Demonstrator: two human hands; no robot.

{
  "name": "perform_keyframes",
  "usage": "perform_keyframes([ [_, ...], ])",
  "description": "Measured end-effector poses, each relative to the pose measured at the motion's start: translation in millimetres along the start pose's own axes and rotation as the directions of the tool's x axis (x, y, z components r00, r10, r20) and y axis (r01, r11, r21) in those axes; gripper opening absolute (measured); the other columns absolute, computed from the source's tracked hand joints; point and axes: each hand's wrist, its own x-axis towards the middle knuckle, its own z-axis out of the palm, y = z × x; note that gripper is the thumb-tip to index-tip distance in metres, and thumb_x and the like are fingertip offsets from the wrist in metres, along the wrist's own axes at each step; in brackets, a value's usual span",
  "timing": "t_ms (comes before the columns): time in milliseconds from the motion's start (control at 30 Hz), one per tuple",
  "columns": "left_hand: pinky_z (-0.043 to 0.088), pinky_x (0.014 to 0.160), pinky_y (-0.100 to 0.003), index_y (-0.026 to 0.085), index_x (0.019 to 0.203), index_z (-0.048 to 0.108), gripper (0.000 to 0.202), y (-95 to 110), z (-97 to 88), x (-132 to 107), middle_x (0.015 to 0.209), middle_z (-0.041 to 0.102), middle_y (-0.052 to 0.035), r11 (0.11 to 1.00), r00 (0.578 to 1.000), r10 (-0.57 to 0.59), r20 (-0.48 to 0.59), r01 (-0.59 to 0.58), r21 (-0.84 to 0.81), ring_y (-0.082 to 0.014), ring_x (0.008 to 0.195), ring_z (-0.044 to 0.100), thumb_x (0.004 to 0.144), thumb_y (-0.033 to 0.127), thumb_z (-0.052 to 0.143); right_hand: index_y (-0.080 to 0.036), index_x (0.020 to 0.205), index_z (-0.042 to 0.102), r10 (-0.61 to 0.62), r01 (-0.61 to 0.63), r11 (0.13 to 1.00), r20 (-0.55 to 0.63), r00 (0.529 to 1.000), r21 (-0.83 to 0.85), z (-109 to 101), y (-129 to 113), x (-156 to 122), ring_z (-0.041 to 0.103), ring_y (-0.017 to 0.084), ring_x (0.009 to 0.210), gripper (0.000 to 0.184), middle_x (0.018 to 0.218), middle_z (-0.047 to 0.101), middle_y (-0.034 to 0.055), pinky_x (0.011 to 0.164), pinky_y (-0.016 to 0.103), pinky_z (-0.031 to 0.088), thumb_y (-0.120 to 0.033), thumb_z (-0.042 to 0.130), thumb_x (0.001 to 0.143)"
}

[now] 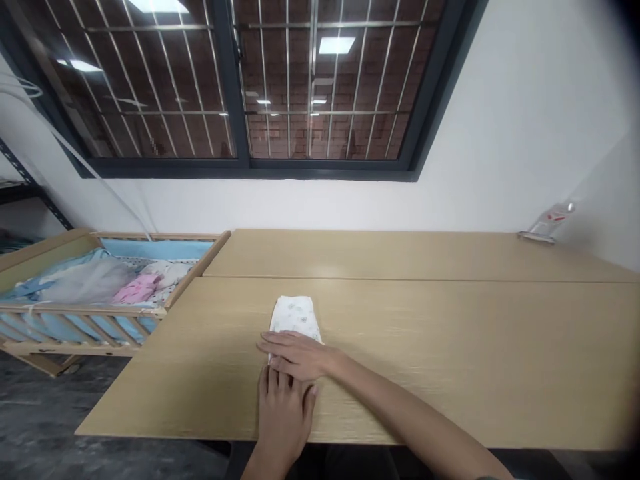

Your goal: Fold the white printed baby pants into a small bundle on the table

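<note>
A folded white cloth (pixel 295 313) with a small faint print lies flat on the wooden table (pixel 450 353), and its kind does not show. My right hand (pixel 295 353) rests palm down across the lower part of it, fingers stretched out to the left. Just in front, my left hand (pixel 284 407) lies flat with its fingers pointing away from me. Its fingertips meet the underside edge of my right hand, which hides the near end of the cloth. Neither hand grips anything.
Left of the table stands a wooden crib (pixel 165 310) with blue lining, holding bedding and a pink cloth (pixel 137 288). At the back right corner lies a clear plastic package (pixel 547 222). A barred window (pixel 240 120) is set in the white wall.
</note>
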Motion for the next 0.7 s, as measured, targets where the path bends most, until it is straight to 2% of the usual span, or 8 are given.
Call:
perform_keyframes([
  [100,0.044,0.106,-0.054,0.02,0.127,0.067,0.041,-2,-0.4,0,0.135,0.063,-0.0165,1.0,1.0,0.016,0.012,-0.016,-0.008,-0.0361,0.13,0.052,0.098,0.042,0.049,-0.028,0.158,0.036,0.086,-0.084,0.995,0.026,0.996,-0.049,3,21,1,0.019,0.021,0.156,0.056,0.167,0.026,0.0051,0.127,0.044,0.012,-0.051,0.029,0.108],
  [200,0.044,0.106,-0.055,0.021,0.135,0.062,0.043,-4,2.2,-1,0.145,0.056,-0.0167,0.998,0.998,0.054,0.012,-0.054,0.026,-0.0383,0.136,0.047,0.097,0.039,0.052,-0.029,0.159,0.033,0.129,-0.128,0.985,0.0,0.992,-0.113,-2,43,5,0.015,0.022,0.157,0.057,0.168,0.021,0.0041,0.127,0.047,0.007,-0.053,0.03,0.107],
  [400,0.042,0.107,-0.055,0.022,0.141,0.059,0.05,-5,6.9,-1,0.15,0.053,-0.0177,0.999,0.999,0.038,0.023,-0.038,0.017,-0.039,0.138,0.046,0.097,0.044,0.052,-0.026,0.163,0.02,0.188,-0.189,0.968,-0.022,0.982,-0.167,-20,79,17,0.008,0.02,0.158,0.063,0.169,0.015,0.0022,0.128,0.042,0.005,-0.055,0.026,0.107],
  [500,0.042,0.107,-0.055,0.022,0.141,0.059,0.052,-6,7.5,-1,0.15,0.052,-0.018,1.0,0.999,0.022,0.029,-0.023,0.011,-0.0392,0.138,0.046,0.098,0.049,0.051,-0.028,0.163,0.015,0.201,-0.202,0.964,-0.026,0.979,-0.172,-26,89,21,0.009,0.02,0.158,0.064,0.17,0.012,0.0009,0.128,0.043,0.005,-0.056,0.025,0.106],
  [700,0.046,0.103,-0.055,0.023,0.143,0.057,0.052,-14,13.7,-2,0.149,0.054,-0.0185,0.994,0.995,0.099,0.011,-0.1,0.034,-0.0397,0.134,0.05,0.097,0.048,0.053,-0.026,0.164,0.014,0.225,-0.232,0.951,-0.06,0.973,-0.206,-29,96,25,0.008,0.02,0.158,0.065,0.17,0.012,0.0017,0.128,0.043,0.001,-0.056,0.02,0.106],
])
